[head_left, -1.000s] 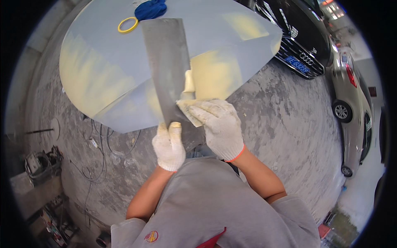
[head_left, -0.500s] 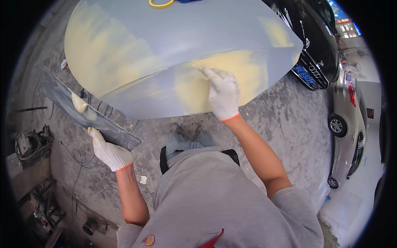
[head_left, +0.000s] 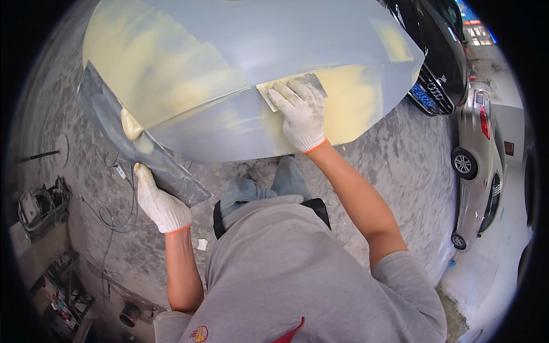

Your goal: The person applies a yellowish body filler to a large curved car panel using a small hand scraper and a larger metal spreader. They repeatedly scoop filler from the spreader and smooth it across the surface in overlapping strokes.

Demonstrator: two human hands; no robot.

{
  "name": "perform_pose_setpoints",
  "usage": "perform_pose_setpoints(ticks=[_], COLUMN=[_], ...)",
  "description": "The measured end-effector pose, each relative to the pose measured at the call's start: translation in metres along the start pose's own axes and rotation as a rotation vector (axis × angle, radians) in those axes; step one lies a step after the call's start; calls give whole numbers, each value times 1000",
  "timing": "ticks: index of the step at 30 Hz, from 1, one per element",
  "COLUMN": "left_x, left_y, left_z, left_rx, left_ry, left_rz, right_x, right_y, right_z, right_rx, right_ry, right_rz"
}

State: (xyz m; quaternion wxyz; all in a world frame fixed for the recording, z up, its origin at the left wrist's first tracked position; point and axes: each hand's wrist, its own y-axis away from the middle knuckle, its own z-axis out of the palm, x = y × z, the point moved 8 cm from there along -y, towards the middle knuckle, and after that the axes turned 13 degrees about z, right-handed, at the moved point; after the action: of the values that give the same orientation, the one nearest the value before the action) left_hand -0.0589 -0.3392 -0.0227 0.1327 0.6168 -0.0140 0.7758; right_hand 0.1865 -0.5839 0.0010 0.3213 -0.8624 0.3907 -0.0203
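In front of me spreads a large grey car body panel (head_left: 280, 34) with pale yellow filler smeared over several areas. My right hand (head_left: 300, 117), in a white knit glove with an orange cuff, presses a thin rectangular putty spreader (head_left: 318, 83) against the panel near its raised crease. Its fingers lie across the spreader's face. My left hand (head_left: 163, 204), gloved alike, grips the lower edge of a long dark mixing board (head_left: 171, 172), held tilted at the panel's left side. A lump of pale yellow putty (head_left: 131, 124) sits on the board.
Beyond the panel's right side stands a black car (head_left: 437, 94). Farther right is a beige car (head_left: 482, 163). A bundle of cables and equipment (head_left: 43, 206) lies at the left; a white scrap (head_left: 202, 244) is on the stained floor.
My right hand has tipped the spreader flatter onto the panel, so its face now shows. My left hand and the board shifted slightly right. The yellow ring at the top has left view.
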Motion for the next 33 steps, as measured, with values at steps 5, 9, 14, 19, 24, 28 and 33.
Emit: perform_pose_setpoints(ticks=[5, 9, 14, 19, 24, 28, 33], left_x=[-5, -4, -7, -12, -21, -34, -54], left_y=[-4, 1, 4, 4, 8, 3, -6], left_z=[11, 9, 10, 25, 49, 71, 95], left_rx=[-43, -66, -73, -85, -118, -163, -179], left_ry=[15, 41, 34, -2, 20, 34, -3], left_rz=[-25, -73, -58, -82, -141, -177, -185], right_x=[-1, -8, -7, -2, -3, -3, 0], right_y=[-1, 2, -1, 1, 6, 8, 20], right_z=[1, -8, -5, -2, -8, -3, 7], right_rx=[-69, -2, 32, -71, -153, -206, -246], right_ry=[10, 8, -12, -47, -64, -91, -91], right_rz=[37, 34, 25, 52, 79, 84, 94])
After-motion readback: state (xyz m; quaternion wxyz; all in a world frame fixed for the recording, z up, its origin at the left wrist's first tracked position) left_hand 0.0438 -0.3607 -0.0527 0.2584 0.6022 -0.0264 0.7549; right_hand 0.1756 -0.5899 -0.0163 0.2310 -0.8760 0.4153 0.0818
